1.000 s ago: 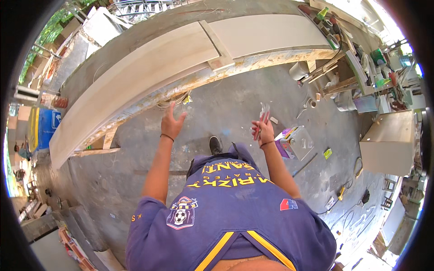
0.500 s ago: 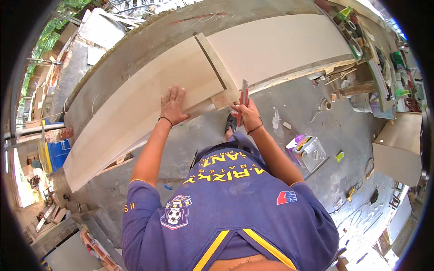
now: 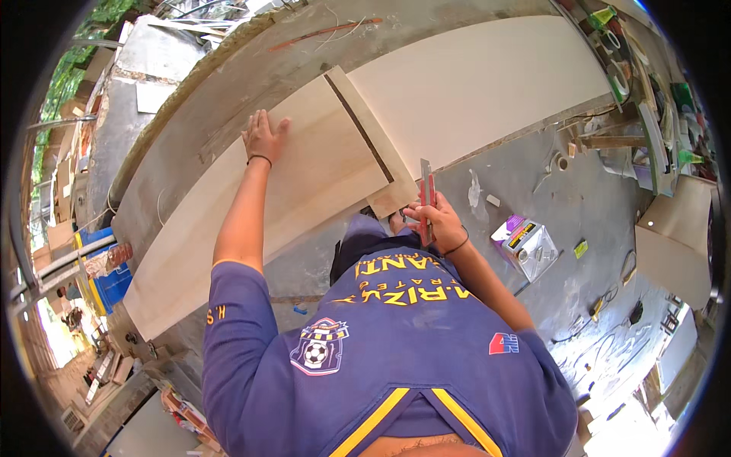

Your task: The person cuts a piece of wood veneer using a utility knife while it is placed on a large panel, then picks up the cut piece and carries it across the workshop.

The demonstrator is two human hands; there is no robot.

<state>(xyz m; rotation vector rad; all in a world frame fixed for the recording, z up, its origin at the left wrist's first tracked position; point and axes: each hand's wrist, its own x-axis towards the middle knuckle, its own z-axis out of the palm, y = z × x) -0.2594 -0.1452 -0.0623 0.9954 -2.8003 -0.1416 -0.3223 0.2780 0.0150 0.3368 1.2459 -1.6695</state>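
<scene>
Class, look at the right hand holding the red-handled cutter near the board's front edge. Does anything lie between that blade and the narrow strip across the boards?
Nothing visible does. The right hand grips the cutter, blade up, beside the near end of the strip; only bare wood lies between. The left hand presses flat on the board, well aside.

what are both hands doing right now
Left hand: open, flat on the pale wooden board.
Right hand: closed around a red-handled cutter at the board's near edge.
</scene>
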